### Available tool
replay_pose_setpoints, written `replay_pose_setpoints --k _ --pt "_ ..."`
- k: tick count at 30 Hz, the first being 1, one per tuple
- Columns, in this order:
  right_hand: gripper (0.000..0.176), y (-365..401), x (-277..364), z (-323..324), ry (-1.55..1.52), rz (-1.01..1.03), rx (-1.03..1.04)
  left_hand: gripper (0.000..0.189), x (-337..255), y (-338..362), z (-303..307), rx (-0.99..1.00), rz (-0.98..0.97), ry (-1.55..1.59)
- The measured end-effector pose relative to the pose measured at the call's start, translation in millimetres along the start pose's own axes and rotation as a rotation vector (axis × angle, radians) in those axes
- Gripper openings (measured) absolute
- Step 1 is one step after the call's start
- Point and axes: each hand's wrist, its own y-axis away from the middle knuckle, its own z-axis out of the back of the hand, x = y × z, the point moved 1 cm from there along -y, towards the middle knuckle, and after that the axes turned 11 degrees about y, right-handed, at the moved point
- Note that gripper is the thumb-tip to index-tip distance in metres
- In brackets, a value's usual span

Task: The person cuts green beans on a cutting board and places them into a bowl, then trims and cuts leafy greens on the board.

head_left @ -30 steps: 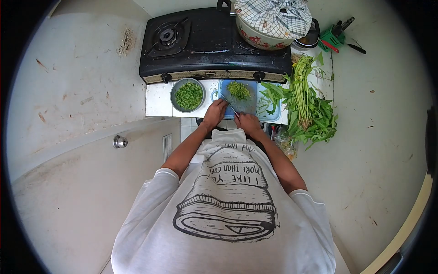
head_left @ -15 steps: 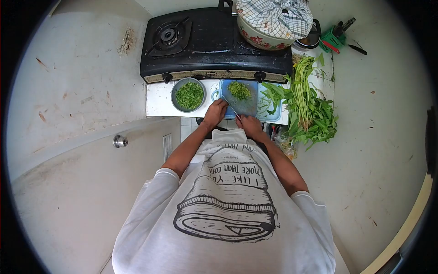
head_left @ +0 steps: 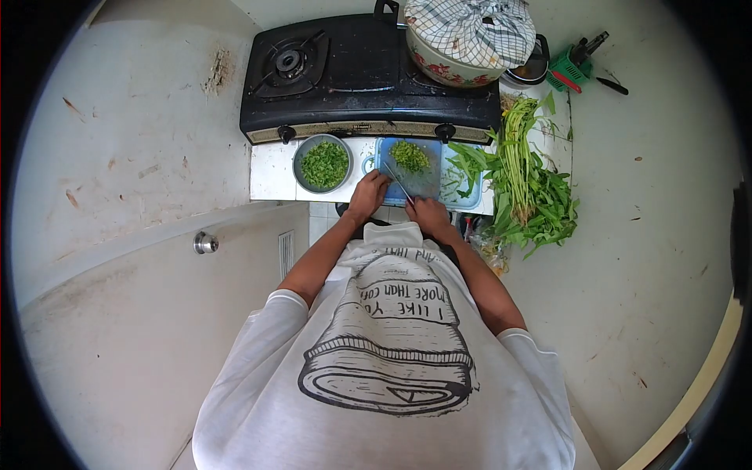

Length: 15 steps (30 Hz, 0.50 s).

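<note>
My right hand is closed around the handle of a knife at the front edge of a blue cutting board. The blade slants up and left over the board. My left hand is at the board's front left, its fingers bent together close to the blade; what they hold, if anything, is too small to make out. Finely chopped greens lie in a heap on the board, beyond the blade. To the left of the board stands a grey bowl filled with chopped greens.
Long-stemmed leafy greens lie at the right, some leaves reaching over the board. Behind is a black gas stove bearing a flowered pot under a checked cloth. A green basket with utensils stands far right.
The view has shifted very slightly. Both hands stay in nearly the same place, and the knife blade keeps almost the same slant.
</note>
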Motion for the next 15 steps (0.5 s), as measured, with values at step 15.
replay_pose_setpoints --k 15 --pt "0.053 -7 6 -4 0.001 0.042 0.021 0.008 0 -1 1 -0.018 0.088 0.031"
